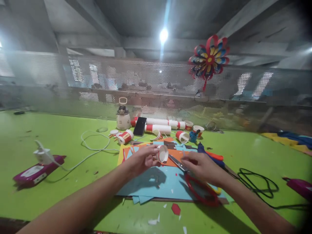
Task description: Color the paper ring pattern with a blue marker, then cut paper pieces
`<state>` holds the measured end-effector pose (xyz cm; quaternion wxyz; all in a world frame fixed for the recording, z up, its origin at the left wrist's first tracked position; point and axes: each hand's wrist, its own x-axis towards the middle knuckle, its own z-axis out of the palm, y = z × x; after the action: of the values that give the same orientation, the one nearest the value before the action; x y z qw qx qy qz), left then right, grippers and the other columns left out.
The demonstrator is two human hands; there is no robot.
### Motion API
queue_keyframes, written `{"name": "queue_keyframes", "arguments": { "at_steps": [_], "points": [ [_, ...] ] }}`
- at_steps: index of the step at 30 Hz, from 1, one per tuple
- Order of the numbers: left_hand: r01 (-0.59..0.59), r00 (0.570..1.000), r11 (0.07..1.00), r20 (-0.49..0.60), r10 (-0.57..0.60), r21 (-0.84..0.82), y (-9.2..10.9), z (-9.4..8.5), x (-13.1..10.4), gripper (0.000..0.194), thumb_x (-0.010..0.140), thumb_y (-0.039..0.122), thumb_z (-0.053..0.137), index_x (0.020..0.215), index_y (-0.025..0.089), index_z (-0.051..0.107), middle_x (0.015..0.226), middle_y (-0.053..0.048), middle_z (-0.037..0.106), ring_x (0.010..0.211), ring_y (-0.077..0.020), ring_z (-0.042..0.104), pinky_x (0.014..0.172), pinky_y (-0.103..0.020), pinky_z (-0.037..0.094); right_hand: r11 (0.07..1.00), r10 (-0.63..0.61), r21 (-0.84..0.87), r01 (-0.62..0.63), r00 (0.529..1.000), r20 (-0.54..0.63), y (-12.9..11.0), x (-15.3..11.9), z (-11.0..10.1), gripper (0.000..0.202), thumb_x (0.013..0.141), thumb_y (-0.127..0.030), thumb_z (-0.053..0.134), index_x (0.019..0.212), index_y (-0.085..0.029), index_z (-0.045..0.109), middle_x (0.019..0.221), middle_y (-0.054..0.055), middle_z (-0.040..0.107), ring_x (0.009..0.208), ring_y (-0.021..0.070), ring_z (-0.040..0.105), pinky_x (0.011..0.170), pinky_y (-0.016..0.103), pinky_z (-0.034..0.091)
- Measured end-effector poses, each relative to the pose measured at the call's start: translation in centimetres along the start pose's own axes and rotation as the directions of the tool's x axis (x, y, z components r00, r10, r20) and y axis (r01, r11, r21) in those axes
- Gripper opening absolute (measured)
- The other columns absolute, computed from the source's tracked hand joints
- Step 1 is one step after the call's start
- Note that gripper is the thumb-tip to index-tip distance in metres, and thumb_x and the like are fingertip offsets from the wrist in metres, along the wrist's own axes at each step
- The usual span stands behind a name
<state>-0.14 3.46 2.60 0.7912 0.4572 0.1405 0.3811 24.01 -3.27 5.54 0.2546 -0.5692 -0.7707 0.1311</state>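
Observation:
A short white paper cup (162,154), its round opening turned towards me, is gripped between the thumb and fingers of my left hand (146,158). My right hand (201,165) is just to the right of it, thumb and fingertips pinched together; what they hold, if anything, is too small to make out. Scissors with large red handles (198,191) pass under my right hand, blades pointing towards the cup. Whether the right hand's lower fingers touch them is hidden. Below both hands are light blue paper sheets (148,182) and an orange sheet (177,156).
Behind are a phone (140,126), a bottle (123,118), joined white cups (158,129) and a red-and-white cup (125,136). A glue gun (211,156) lies right, near a black cord (258,182). A purple power strip (39,170) sits left. Red and white scraps (175,209) lie in front.

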Motion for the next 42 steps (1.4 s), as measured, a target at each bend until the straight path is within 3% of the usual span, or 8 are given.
{"name": "queue_keyframes", "arguments": {
  "at_steps": [5,9,15,24,30,34,38,42],
  "points": [
    [-0.034,0.999,0.999,-0.013,0.034,-0.017,-0.8,-0.7,0.2,0.033,0.077,0.024,0.077,0.105,0.009,0.068,0.085,-0.008,0.068,0.07,-0.0151,0.066,0.061,-0.026,0.055,0.966,0.062,-0.257,-0.013,0.98,0.187,2.1,-1.5,-0.3,0.03,0.08,-0.032,0.06,0.103,-0.022,0.074,0.096,0.011,0.069,0.081,0.0277,0.064,0.067,0.035,0.043],
    [-0.042,0.998,0.999,-0.04,0.042,-0.014,-0.9,-1.6,-0.2,0.034,0.078,0.022,0.075,0.108,0.009,0.069,0.097,-0.012,0.068,0.078,-0.0204,0.068,0.069,-0.034,0.058,0.918,0.136,-0.393,-0.057,0.975,0.175,3.0,-2.6,0.9,0.046,0.08,-0.023,0.052,0.125,-0.027,0.064,0.109,0.014,0.065,0.088,0.0322,0.066,0.069,0.038,0.044],
    [-0.056,0.993,0.998,-0.099,0.056,0.003,-1.0,-2.4,-0.6,0.028,0.085,0.02,0.069,0.111,0.009,0.07,0.107,-0.015,0.066,0.084,-0.0202,0.065,0.068,-0.029,0.055,0.931,0.198,-0.335,-0.147,0.972,0.124,4.6,-2.4,2.4,0.064,0.074,-0.017,0.059,0.137,-0.026,0.056,0.115,0.016,0.07,0.1,0.0349,0.067,0.075,0.04,0.048],
    [-0.125,0.988,0.991,-0.098,0.119,-0.048,0.1,-2.3,-0.6,0.03,0.09,0.022,0.062,0.117,0.011,0.068,0.111,-0.015,0.068,0.088,-0.0225,0.067,0.072,-0.03,0.053,0.98,0.172,-0.119,-0.162,0.982,0.078,3.8,-2.4,-0.7,0.043,0.086,-0.031,0.053,0.126,-0.018,0.063,0.111,0.013,0.073,0.091,0.0294,0.07,0.075,0.039,0.053],
    [-0.162,0.981,0.986,-0.115,0.159,-0.026,0.1,-2.6,-0.5,0.034,0.087,0.024,0.065,0.119,0.011,0.068,0.109,-0.015,0.07,0.089,-0.023,0.066,0.072,-0.03,0.05,0.935,-0.024,0.356,-0.011,0.995,0.096,-0.4,-3.4,-1.0,0.037,0.088,-0.042,0.059,0.121,-0.025,0.063,0.083,0.005,0.073,0.078,0.0226,0.071,0.072,0.034,0.058],
    [-0.198,0.971,0.98,-0.137,0.198,0.019,0.5,-2.6,-0.7,0.036,0.087,0.024,0.065,0.121,0.014,0.067,0.108,-0.012,0.07,0.093,-0.022,0.062,0.074,-0.028,0.048,0.95,-0.039,0.31,0.032,0.999,0.017,-2.5,-3.7,0.1,0.03,0.088,-0.055,0.054,0.088,-0.029,0.068,0.073,0.005,0.069,0.063,0.0211,0.066,0.051,0.029,0.052],
    [-0.188,0.973,0.977,-0.114,0.199,0.097,0.8,-2.2,-1.1,0.036,0.089,0.027,0.063,0.123,0.017,0.067,0.114,-0.013,0.068,0.105,-0.0262,0.058,0.08,-0.031,0.045,0.965,-0.13,0.235,0.114,0.99,0.053,-1.9,-3.9,1.2,0.028,0.087,-0.054,0.054,0.089,-0.029,0.067,0.061,0.003,0.063,0.051,0.0191,0.058,0.045,0.029,0.047],
    [-0.155,0.979,0.977,-0.108,0.172,0.145,0.6,-1.8,-1.4,0.038,0.087,0.027,0.065,0.123,0.018,0.067,0.121,-0.013,0.068,0.109,-0.0266,0.057,0.083,-0.03,0.043,0.959,-0.076,0.274,0.068,0.997,0.018,-1.3,-4.7,2.2,0.031,0.086,-0.056,0.055,0.083,-0.027,0.066,0.062,0.002,0.064,0.051,0.0165,0.056,0.047,0.026,0.047]
  ]
}}
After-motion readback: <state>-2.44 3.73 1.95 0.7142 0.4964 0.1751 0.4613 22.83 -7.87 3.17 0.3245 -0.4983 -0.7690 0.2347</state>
